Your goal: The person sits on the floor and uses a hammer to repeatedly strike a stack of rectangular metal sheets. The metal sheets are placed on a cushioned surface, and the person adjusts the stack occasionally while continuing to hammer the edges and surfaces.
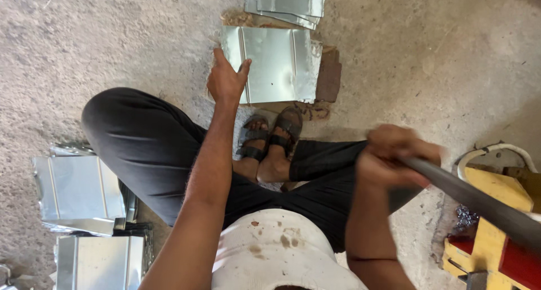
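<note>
The left hand lies spread on the near-left edge of the metal sheet just beyond the sandals; the right hand, well right of the sheet, is clenched round a dark bar.

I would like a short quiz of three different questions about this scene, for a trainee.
1. True or false: the left hand rests on a metal sheet lying on the floor.
2. What does the right hand hold? A) a dark bar B) a sandal C) a sheet
3. Fill in: more sheets are stacked on the person's ____ side.

Key: 1 true. 2 A: the right hand is closed around the dark bar, which runs toward the yellow and red machine. 3 left; another stack lies beyond the sheet, at the top.
</note>
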